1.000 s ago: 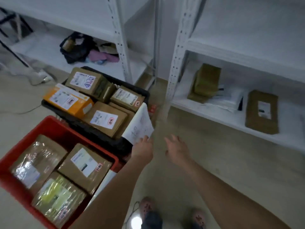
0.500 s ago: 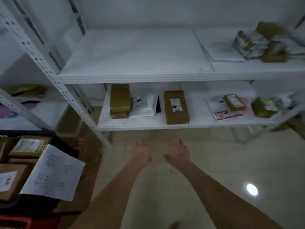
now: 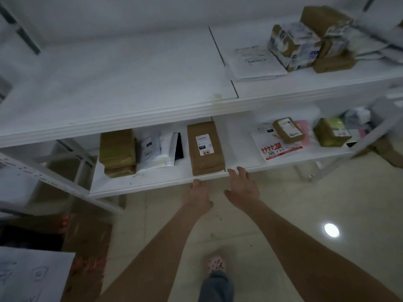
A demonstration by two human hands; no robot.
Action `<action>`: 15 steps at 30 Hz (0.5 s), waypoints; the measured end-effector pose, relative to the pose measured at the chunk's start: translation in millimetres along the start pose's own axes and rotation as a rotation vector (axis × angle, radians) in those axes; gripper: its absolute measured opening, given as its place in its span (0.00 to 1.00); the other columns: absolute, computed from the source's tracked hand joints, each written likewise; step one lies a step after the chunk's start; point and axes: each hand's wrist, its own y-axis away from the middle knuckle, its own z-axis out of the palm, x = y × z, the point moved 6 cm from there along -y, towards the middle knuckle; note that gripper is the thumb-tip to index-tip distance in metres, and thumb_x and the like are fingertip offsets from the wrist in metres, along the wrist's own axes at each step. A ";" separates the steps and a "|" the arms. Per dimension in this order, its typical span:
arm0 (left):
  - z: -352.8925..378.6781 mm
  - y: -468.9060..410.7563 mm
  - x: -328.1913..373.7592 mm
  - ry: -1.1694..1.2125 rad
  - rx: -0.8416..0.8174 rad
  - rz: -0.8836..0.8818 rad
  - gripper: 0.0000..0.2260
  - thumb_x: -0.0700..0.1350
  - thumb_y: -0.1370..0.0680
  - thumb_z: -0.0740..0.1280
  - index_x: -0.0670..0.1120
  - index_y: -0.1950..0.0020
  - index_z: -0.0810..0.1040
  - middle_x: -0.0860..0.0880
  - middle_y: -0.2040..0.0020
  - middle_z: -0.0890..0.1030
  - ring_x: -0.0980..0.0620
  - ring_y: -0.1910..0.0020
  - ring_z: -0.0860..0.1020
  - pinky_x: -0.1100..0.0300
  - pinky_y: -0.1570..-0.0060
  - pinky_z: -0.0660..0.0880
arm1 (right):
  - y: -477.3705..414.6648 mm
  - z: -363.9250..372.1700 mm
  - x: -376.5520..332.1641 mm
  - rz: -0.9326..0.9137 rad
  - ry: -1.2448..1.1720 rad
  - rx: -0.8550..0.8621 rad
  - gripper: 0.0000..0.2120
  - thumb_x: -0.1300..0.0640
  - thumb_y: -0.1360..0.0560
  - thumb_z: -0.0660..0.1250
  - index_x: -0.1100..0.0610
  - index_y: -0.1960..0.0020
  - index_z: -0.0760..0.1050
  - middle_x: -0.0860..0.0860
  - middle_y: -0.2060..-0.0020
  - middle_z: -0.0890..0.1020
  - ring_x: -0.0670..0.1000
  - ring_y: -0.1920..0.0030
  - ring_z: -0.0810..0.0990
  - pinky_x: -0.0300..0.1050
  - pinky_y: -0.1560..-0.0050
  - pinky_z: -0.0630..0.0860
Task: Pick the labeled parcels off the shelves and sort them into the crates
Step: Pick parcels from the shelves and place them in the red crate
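Observation:
A long brown parcel (image 3: 205,147) with a white label lies on the lower shelf (image 3: 152,184), close to its front edge. My left hand (image 3: 197,196) is stretched out just below that edge, fingers relaxed, holding nothing. My right hand (image 3: 243,188) reaches the shelf edge to the right of the parcel, fingers spread and empty. Left of the parcel sit white mailers (image 3: 157,149) and a stack of brown parcels (image 3: 117,152). Further right lie a white bag with red print (image 3: 277,147), a small brown box (image 3: 287,130) and a taped greenish parcel (image 3: 331,131).
The upper shelf (image 3: 122,83) holds papers (image 3: 255,62) and several wrapped parcels (image 3: 305,40) at its right end. A white sheet (image 3: 28,277) and a dark crate edge (image 3: 26,236) show at the bottom left. Shelf posts (image 3: 56,182) stand left. My foot (image 3: 214,263) is on the tiled floor.
My view swung from the crates to the shelves and moved closer. Both hands, the left having let go of the white sheet, rose to the lower shelf's front edge by the long brown parcel.

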 end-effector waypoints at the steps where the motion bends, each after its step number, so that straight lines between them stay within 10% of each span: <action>1: -0.4 -18.0 0.0 0.014 0.005 0.005 0.28 0.46 0.24 0.66 0.45 0.27 0.61 0.44 0.30 0.62 0.43 0.33 0.68 0.50 0.41 0.71 | -17.5 0.1 3.1 0.004 -0.009 -0.002 0.33 0.51 0.23 0.65 0.53 0.24 0.53 0.55 0.25 0.55 0.58 0.26 0.57 0.51 0.30 0.62; 15: 49.3 -226.5 -39.0 0.528 0.089 -0.239 0.28 0.46 0.24 0.65 0.47 0.26 0.59 0.43 0.34 0.68 0.43 0.42 0.73 0.53 0.47 0.73 | -200.9 95.6 63.4 0.093 -0.261 -0.215 0.40 0.50 0.25 0.69 0.49 0.22 0.48 0.54 0.25 0.57 0.57 0.29 0.66 0.52 0.33 0.68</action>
